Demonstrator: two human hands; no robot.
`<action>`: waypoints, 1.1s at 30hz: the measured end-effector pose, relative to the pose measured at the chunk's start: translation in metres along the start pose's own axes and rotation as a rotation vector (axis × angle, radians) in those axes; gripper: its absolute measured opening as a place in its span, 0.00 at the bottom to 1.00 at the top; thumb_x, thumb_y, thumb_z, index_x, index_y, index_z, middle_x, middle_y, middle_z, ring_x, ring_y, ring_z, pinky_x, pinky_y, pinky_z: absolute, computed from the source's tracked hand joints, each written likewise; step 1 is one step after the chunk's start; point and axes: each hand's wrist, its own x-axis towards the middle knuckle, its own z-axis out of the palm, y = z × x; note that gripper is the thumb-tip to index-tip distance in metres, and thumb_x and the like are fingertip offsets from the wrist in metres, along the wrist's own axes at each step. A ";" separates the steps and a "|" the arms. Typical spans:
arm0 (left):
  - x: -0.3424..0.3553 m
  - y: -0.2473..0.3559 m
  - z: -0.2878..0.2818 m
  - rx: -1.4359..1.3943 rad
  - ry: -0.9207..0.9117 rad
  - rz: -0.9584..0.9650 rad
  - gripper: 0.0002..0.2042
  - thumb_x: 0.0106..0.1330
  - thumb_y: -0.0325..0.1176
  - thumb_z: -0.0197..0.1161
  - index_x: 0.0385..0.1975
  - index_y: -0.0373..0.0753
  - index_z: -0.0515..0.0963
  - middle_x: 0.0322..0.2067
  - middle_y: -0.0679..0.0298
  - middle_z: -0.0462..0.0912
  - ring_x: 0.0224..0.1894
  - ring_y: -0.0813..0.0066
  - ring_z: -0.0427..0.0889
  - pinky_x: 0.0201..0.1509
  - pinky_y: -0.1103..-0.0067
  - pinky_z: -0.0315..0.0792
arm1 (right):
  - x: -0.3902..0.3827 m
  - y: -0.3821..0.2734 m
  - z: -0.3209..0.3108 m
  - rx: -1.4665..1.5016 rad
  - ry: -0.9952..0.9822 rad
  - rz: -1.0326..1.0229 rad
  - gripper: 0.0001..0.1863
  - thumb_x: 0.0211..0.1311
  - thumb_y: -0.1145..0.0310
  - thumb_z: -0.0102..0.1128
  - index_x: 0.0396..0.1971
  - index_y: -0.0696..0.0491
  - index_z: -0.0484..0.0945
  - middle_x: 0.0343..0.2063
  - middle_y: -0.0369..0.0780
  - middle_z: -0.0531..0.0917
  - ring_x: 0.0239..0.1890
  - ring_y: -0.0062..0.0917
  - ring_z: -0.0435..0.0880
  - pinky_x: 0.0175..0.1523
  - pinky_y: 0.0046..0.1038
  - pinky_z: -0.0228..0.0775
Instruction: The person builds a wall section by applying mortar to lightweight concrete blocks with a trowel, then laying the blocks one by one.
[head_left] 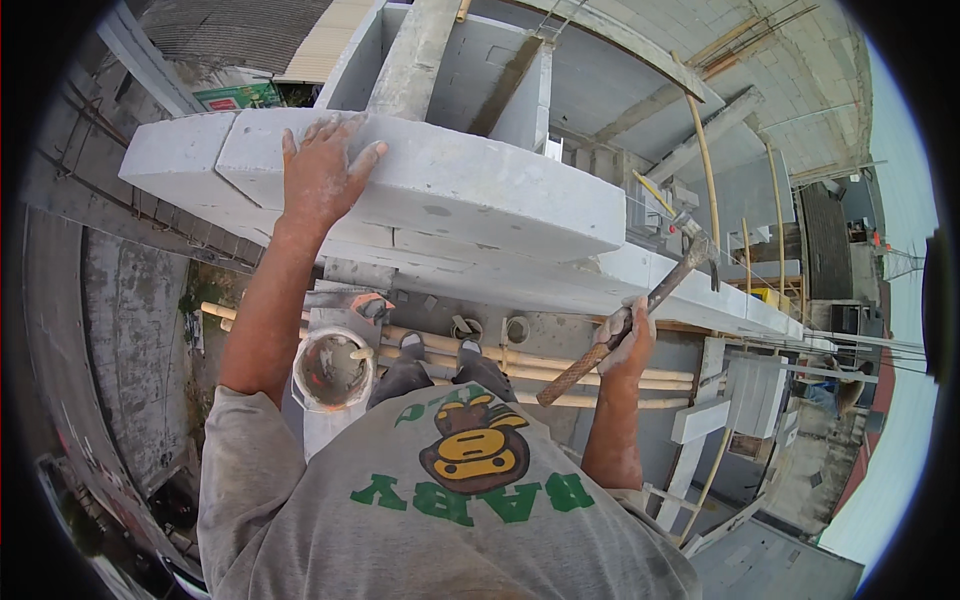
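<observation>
My left hand [325, 172] lies on top of a white lightweight concrete block [430, 185], fingers spread across its upper face. This block forms part of the wall's top course, and another block [178, 150] abuts its left end with a thin joint between them. My right hand [625, 345] is wrapped round the handle of a claw hammer [672, 278]. The hammer is raised to the right of the block, tilted, its metal head up and apart from the wall. Both hands look dusty.
Bamboo poles [560, 370] form a scaffold by my feet. A bucket [335, 370] with grey, wet-looking contents stands on a plank to my left. Beyond the wall are block partitions and an upright bamboo pole [706, 165]. Loose blocks [702, 420] lie at the right.
</observation>
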 end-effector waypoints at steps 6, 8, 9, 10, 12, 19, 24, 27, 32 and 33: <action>-0.001 0.034 0.024 0.174 0.031 -0.039 0.31 0.59 0.60 0.56 0.55 0.44 0.73 0.57 0.47 0.71 0.64 0.44 0.61 0.65 0.49 0.51 | 0.053 0.035 -0.077 0.334 0.337 0.330 0.12 0.63 0.58 0.54 0.23 0.45 0.65 0.10 0.27 0.58 0.10 0.17 0.58 0.16 0.22 0.54; 0.003 0.042 0.022 0.171 -0.018 -0.058 0.30 0.59 0.60 0.57 0.53 0.43 0.73 0.56 0.47 0.72 0.63 0.45 0.62 0.64 0.49 0.52 | 0.065 0.054 -0.097 0.392 0.304 0.373 0.12 0.63 0.59 0.54 0.22 0.44 0.65 0.09 0.27 0.58 0.10 0.17 0.58 0.16 0.22 0.54; 0.004 0.045 0.019 0.161 -0.064 -0.103 0.30 0.59 0.60 0.57 0.51 0.42 0.74 0.55 0.48 0.73 0.63 0.46 0.64 0.63 0.49 0.54 | 0.071 0.064 -0.103 0.429 0.255 0.412 0.12 0.62 0.59 0.54 0.21 0.44 0.65 0.09 0.27 0.58 0.10 0.17 0.58 0.16 0.22 0.54; 0.005 0.053 0.014 0.150 -0.075 -0.106 0.29 0.58 0.60 0.58 0.48 0.40 0.75 0.51 0.48 0.76 0.57 0.48 0.70 0.61 0.50 0.57 | 0.073 0.065 -0.100 0.402 0.258 0.457 0.12 0.62 0.59 0.54 0.21 0.45 0.65 0.09 0.27 0.59 0.09 0.18 0.59 0.16 0.23 0.54; 0.010 0.045 0.014 0.174 -0.108 -0.080 0.29 0.58 0.60 0.58 0.48 0.40 0.75 0.49 0.49 0.77 0.54 0.49 0.73 0.60 0.52 0.58 | 0.079 0.079 -0.093 0.398 0.205 0.531 0.09 0.61 0.61 0.55 0.25 0.46 0.69 0.10 0.28 0.61 0.09 0.19 0.61 0.16 0.24 0.55; 0.021 0.058 0.004 0.247 -0.251 -0.104 0.34 0.58 0.59 0.59 0.54 0.35 0.70 0.48 0.44 0.77 0.51 0.47 0.76 0.56 0.65 0.67 | 0.080 0.103 -0.082 0.123 -0.166 0.628 0.08 0.57 0.67 0.61 0.28 0.51 0.70 0.11 0.31 0.66 0.09 0.19 0.64 0.13 0.24 0.56; 0.027 0.054 0.003 0.235 -0.314 -0.120 0.38 0.59 0.59 0.58 0.57 0.30 0.67 0.52 0.41 0.73 0.57 0.48 0.72 0.60 0.68 0.64 | 0.090 0.100 -0.098 0.165 -0.086 0.525 0.10 0.56 0.66 0.61 0.28 0.55 0.71 0.12 0.32 0.68 0.08 0.18 0.65 0.12 0.23 0.58; 0.030 0.060 0.003 0.216 -0.343 -0.143 0.37 0.59 0.58 0.59 0.57 0.29 0.67 0.54 0.42 0.72 0.59 0.51 0.70 0.62 0.69 0.62 | 0.101 0.105 -0.108 0.183 -0.035 0.512 0.10 0.56 0.67 0.62 0.29 0.55 0.70 0.13 0.32 0.68 0.08 0.17 0.65 0.12 0.22 0.57; 0.033 0.052 0.002 0.199 -0.364 -0.133 0.36 0.59 0.55 0.60 0.57 0.29 0.67 0.56 0.44 0.71 0.60 0.52 0.69 0.64 0.70 0.60 | 0.101 0.102 -0.116 -0.143 -0.341 0.504 0.09 0.56 0.68 0.60 0.25 0.56 0.70 0.12 0.32 0.68 0.08 0.17 0.64 0.12 0.24 0.58; 0.031 0.049 0.002 0.199 -0.362 -0.142 0.36 0.59 0.55 0.60 0.57 0.29 0.67 0.56 0.44 0.71 0.60 0.52 0.69 0.64 0.70 0.60 | 0.102 0.103 -0.119 -0.148 -0.348 0.505 0.09 0.56 0.68 0.60 0.25 0.56 0.70 0.12 0.32 0.68 0.08 0.17 0.64 0.12 0.24 0.58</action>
